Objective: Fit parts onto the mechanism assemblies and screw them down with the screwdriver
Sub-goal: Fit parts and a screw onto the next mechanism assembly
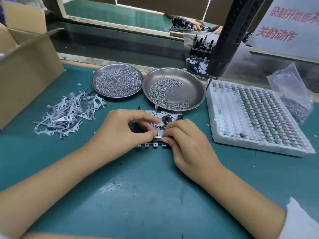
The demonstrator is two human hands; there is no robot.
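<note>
A flat metal mechanism assembly with a black hub lies on the green mat in front of me. My left hand holds its left side, thumb and fingers curled over the plate. My right hand pinches a small part at the assembly's near right corner, fingertips meeting those of the left hand. A black electric screwdriver hangs above the back right, its tip pointing down beside the white tray; neither hand touches it.
Two steel dishes of screws, one at left and one at right, sit behind the assembly. A pile of flat metal levers lies at left by a cardboard box. A white foam tray of small parts is at right. Finished assemblies are stacked behind.
</note>
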